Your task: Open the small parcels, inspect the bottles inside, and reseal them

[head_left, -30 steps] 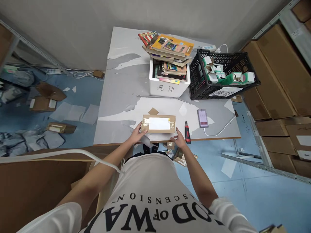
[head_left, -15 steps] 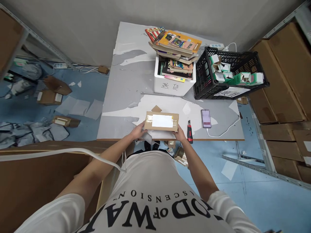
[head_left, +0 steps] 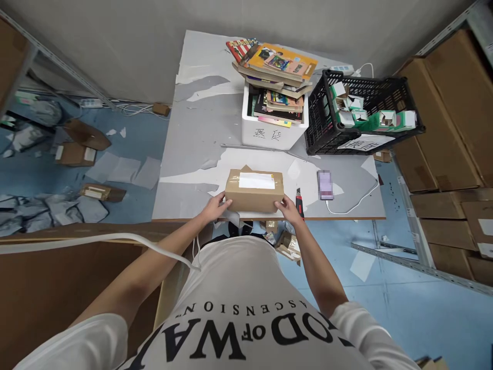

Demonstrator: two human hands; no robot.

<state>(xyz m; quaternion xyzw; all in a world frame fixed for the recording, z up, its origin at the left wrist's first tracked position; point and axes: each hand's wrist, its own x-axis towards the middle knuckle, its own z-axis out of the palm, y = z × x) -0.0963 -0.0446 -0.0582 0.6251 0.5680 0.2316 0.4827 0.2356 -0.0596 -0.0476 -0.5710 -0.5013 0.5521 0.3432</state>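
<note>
A taped cardboard box with a white label on its upper face is held near the front edge of the table. My left hand grips its left end, and my right hand grips the right end. The box's long brown side faces me. Just right of my right hand lies a red and black utility knife, its handle partly hidden by that hand. Farther right, a phone lies on the table with a white charging cable plugged in.
Behind the box stands a white bin heaped with books. A black plastic crate holding small green and white boxes is beside it. Large cartons fill the right rack. Parcels and paper litter the floor at left. A white cable crosses my left arm.
The box has tilted, so its long side now shows toward me and the label looks narrower. Both hands have turned with it, and my right hand now covers part of the knife's handle.
</note>
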